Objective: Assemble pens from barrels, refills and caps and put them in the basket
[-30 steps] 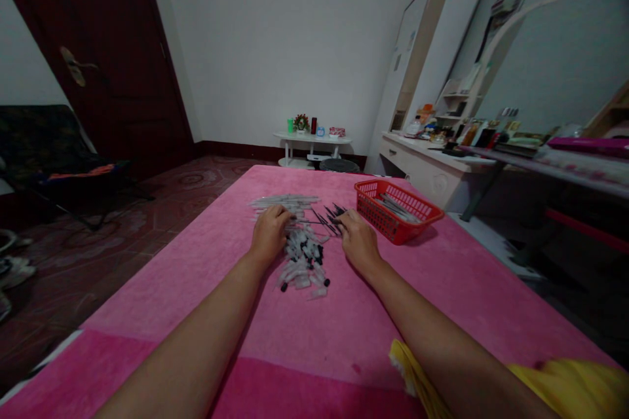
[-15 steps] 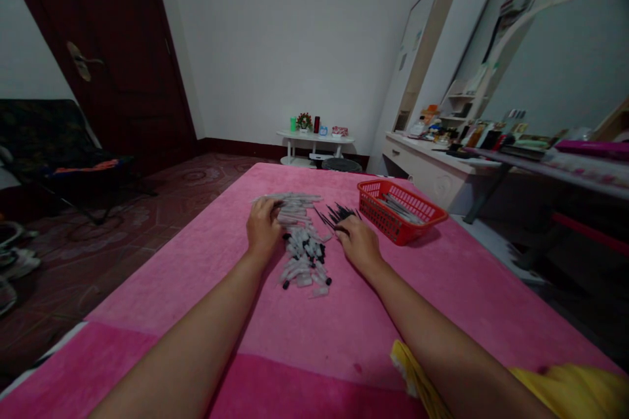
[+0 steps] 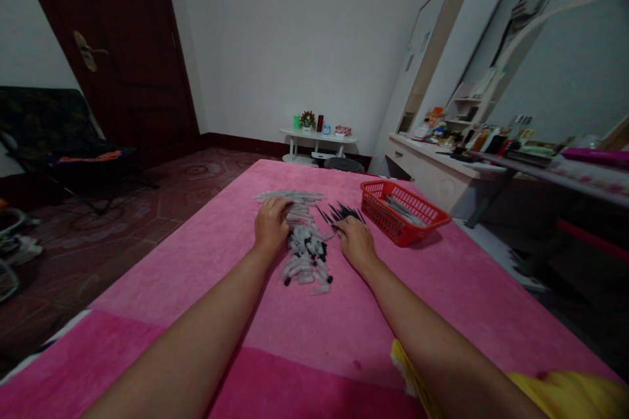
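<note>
My left hand (image 3: 270, 224) rests knuckles-up on the pink cloth (image 3: 432, 288), fingers curled at the near end of a row of clear pen tubes (image 3: 289, 197). My right hand (image 3: 354, 241) lies fingers curled at a bunch of thin black refills (image 3: 343, 212). What either hand's fingers grip is hidden. Between the hands lies a heap of small clear and black caps (image 3: 308, 255).
A red plastic basket (image 3: 403, 211) with several pens inside stands to the right of the refills. Beyond the cloth are a small white side table (image 3: 319, 138), a cluttered desk (image 3: 442, 157) at right and a dark door (image 3: 122, 46) at left.
My left hand shifted slightly along the tube row; my right hand stays at the refills. The head camera has tilted a little.
</note>
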A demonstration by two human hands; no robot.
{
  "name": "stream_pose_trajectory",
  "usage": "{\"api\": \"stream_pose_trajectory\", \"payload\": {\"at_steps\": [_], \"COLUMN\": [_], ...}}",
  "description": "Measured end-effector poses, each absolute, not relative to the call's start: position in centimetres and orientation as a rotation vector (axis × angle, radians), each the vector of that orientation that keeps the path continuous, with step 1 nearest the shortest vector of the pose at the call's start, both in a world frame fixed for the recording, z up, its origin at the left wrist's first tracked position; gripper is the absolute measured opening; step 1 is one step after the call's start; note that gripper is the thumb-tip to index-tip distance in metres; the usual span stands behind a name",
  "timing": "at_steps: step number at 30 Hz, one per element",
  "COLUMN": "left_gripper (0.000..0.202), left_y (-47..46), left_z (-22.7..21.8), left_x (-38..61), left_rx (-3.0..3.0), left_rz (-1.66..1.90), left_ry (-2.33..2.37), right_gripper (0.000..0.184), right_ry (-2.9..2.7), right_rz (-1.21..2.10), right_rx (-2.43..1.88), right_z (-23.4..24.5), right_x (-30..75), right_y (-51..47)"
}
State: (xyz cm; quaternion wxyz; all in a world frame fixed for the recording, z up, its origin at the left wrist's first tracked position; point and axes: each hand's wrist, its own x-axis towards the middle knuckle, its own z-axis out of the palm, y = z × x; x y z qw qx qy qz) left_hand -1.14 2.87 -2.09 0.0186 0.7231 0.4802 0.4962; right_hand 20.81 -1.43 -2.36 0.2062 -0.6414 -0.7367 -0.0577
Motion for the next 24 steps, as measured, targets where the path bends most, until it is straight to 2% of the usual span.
{"api": "stream_pose_trajectory", "payload": {"at_steps": [11,16,24], "left_gripper": [0.022,0.022,0.023], "left_y": [2.8,2.8,3.0], "left_z": [-2.3,-2.3,-2.6], "left_x": [-1.0,-1.0,-1.0], "left_rx": [2.284,2.268,2.286], "left_rz": [1.522,1.531,1.598], "left_ry": [1.442,1.444,1.367], "right_gripper": [0.027,0.026,0.014], "right_ry": [-2.114,-2.193,-2.361], "right_rz": [-0.188,-0.089,0.071], "right_rx": [-1.699,-1.410,-1.078], "right_z": [-2.1,-1.8,-1.4], "right_x": [20.3,20.2,19.8], "right_y": [-1.2,-2.2,-3.6]}}
